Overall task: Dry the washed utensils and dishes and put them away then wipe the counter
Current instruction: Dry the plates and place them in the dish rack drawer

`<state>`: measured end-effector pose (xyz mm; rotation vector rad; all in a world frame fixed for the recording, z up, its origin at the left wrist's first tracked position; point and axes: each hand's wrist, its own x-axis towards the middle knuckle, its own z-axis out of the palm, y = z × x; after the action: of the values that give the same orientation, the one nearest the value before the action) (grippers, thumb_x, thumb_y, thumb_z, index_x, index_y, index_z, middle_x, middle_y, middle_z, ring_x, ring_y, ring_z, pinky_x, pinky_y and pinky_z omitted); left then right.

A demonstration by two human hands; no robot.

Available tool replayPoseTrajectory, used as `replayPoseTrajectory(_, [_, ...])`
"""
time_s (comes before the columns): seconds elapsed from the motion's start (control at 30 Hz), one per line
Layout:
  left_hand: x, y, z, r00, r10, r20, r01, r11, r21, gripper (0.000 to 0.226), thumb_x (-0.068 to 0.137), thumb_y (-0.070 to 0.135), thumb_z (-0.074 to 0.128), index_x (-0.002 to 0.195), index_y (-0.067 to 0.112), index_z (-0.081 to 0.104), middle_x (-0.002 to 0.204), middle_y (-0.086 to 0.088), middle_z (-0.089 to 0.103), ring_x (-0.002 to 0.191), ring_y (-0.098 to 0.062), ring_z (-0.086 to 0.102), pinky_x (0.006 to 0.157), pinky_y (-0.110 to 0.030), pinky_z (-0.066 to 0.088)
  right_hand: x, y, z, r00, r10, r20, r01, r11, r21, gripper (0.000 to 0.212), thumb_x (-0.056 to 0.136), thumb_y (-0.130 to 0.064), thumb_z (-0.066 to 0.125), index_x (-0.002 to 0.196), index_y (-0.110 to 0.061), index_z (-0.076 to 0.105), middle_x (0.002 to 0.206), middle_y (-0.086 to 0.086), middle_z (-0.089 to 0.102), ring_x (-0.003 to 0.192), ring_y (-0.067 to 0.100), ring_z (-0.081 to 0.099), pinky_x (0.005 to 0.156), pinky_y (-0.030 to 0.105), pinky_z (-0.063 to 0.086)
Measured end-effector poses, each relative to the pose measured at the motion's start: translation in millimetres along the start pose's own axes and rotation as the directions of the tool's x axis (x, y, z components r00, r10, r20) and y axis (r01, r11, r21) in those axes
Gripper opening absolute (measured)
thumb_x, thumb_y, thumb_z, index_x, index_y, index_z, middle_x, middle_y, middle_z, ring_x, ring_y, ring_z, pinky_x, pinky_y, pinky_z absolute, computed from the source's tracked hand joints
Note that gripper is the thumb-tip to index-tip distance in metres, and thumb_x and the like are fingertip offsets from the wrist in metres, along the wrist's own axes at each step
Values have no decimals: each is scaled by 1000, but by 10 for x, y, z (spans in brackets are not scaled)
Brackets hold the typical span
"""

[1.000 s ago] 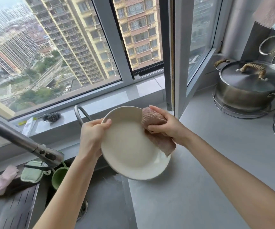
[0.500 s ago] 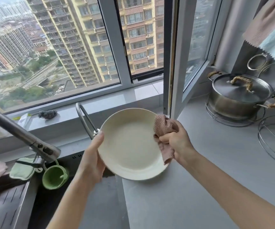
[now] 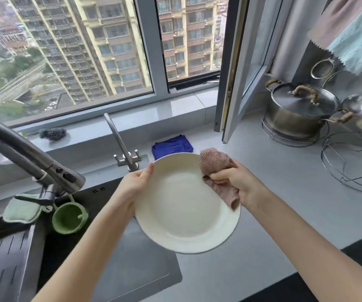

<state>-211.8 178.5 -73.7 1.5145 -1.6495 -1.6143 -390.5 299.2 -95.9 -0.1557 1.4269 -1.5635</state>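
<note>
The left hand (image 3: pixel 132 186) grips the cream plate (image 3: pixel 182 214) at its left rim, with the thumb lying over the front. The plate is held over the right edge of the sink (image 3: pixel 132 269), lower than half a second ago. This uncovers a folded blue cloth (image 3: pixel 172 146) near the back edge of the surface (image 3: pixel 284 203). The pink dishcloth (image 3: pixel 214 162) still presses on the plate's right rim, bunched in the curled fingers of the right hand (image 3: pixel 241 184).
</note>
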Motion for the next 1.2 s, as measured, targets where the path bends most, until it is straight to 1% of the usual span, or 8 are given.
replayPoseTrajectory(0.33, [-186, -246, 747, 894, -15, -447, -234, 836, -496, 36, 102, 30, 34, 121, 9, 57, 115, -4, 64, 107, -18, 60, 96, -29, 46, -3, 588, 363, 845, 30, -534, 251, 859, 446, 51, 77, 19, 53, 121, -7, 54, 112, 19, 67, 87, 28, 69, 84, 56, 54])
replayPoseTrajectory(0.57, [88, -97, 65, 881, 71, 468, 128, 916, -381, 33, 97, 43, 39, 107, 27, 65, 98, 0, 73, 80, -15, 71, 63, -28, 55, -260, 238, -62, 925, -3, -380, 121, 950, 287, 55, 75, 33, 40, 117, 0, 52, 114, 28, 60, 74, 29, 61, 60, 34, 58])
replayPoseTrajectory(0.73, [155, -2, 91, 889, -225, 399, 273, 960, -66, 48, 90, 52, 52, 113, 13, 64, 75, -2, 70, 56, -16, 66, 55, -26, 51, -353, 120, -206, 945, -200, -260, 146, 966, -211, 57, 73, 26, 55, 121, -5, 53, 113, 16, 64, 88, 30, 66, 68, 36, 60])
replayPoseTrajectory(0.83, [107, 45, 158, 936, -176, 304, 222, 967, -124, 43, 94, 49, 46, 115, 14, 61, 77, -2, 65, 59, -17, 61, 54, -25, 50, -460, 10, -244, 794, -607, -9, 395, 528, -752, 64, 74, -8, 75, 128, -31, 49, 124, -9, 58, 106, 16, 60, 92, 29, 49])
replayPoseTrajectory(0.93, [74, 168, 201, 945, -107, 309, 163, 974, -159, 38, 97, 47, 41, 110, 17, 60, 84, -4, 66, 69, -20, 61, 64, -29, 49, -561, -89, -185, 875, -320, 363, 397, 46, -917, 56, 77, -70, 54, 129, -50, 47, 148, -10, 38, 139, 14, 28, 105, 25, 26])
replayPoseTrajectory(1.03, [43, 207, 211, 952, -30, 305, 65, 992, -105, 33, 97, 46, 42, 93, 19, 62, 85, -4, 68, 69, -19, 64, 57, -25, 54, -521, -167, -221, 808, -495, 320, 402, 66, -913, 70, 75, -85, 23, 120, -47, 60, 120, -8, 66, 120, 23, 53, 100, 36, 37])
replayPoseTrajectory(1.13, [-32, 232, 230, 939, 20, 344, 21, 993, -116, 31, 97, 43, 44, 84, 22, 63, 81, -1, 69, 63, -15, 65, 47, -20, 53, -369, -198, -268, 493, -776, 394, 288, -283, -915, 74, 75, -73, 47, 137, -32, 48, 101, 1, 67, 92, 25, 56, 84, 40, 45])
replayPoseTrajectory(1.2, [-98, 255, 266, 932, 65, 356, -14, 990, -144, 30, 97, 42, 44, 83, 24, 63, 80, 1, 70, 65, -14, 65, 52, -21, 54, -305, -157, -248, 639, -699, 321, 261, -195, -945, 91, 70, -75, 54, 148, -38, 24, 128, 6, 50, 113, 22, 42, 95, 43, 39])
